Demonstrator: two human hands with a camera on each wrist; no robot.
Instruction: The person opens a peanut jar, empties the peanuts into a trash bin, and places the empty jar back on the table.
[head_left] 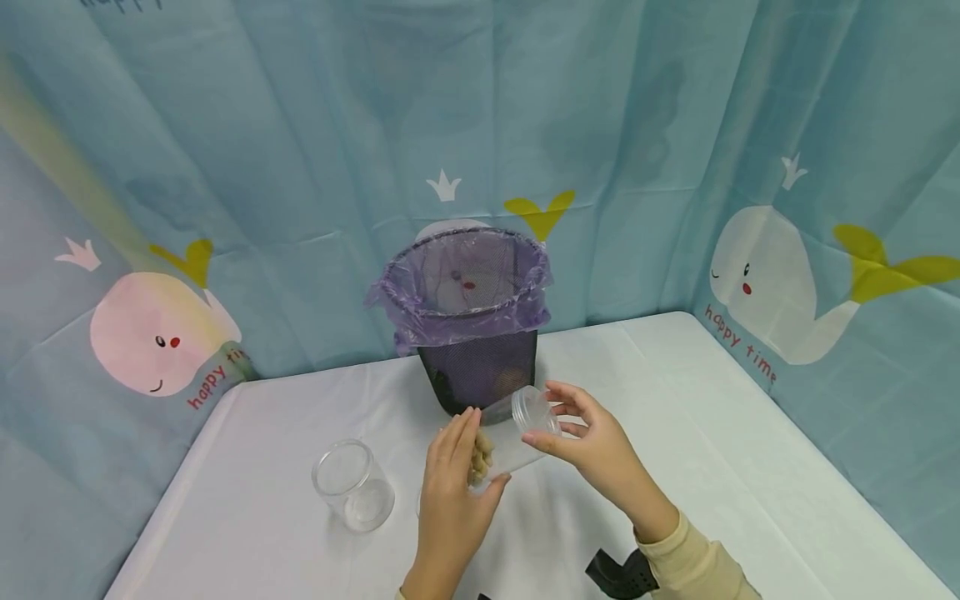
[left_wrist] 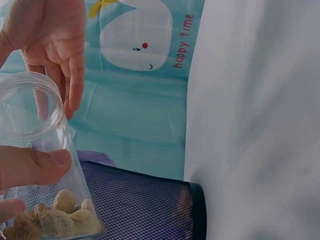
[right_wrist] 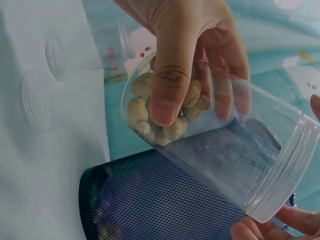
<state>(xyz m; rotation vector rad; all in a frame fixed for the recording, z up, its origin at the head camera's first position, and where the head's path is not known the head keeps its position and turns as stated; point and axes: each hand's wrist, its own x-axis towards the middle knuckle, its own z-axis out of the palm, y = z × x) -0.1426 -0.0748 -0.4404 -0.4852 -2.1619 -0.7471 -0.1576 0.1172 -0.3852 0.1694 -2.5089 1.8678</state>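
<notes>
A clear plastic jar (head_left: 510, 446) is tilted in front of the bin, its threaded mouth (right_wrist: 285, 170) pointing to the right. Several unshelled peanuts (right_wrist: 175, 127) are gathered at its closed end. My left hand (head_left: 457, 492) grips the jar around that end, thumb on one side and fingers on the other. With thumb and fingers spread across the rim, my right hand (head_left: 592, 442) holds the mouth end. In the left wrist view, the rim (left_wrist: 55, 95) overlaps the right hand's fingers (left_wrist: 75, 85).
A black mesh bin (head_left: 487, 367) with a purple bag (head_left: 465, 325) over its rim stands just behind the jar. On the white table (head_left: 247, 500), an empty clear jar (head_left: 352, 487) stands at left, near a clear round lid (right_wrist: 37, 102). A patterned blue curtain (head_left: 315, 167) hangs behind.
</notes>
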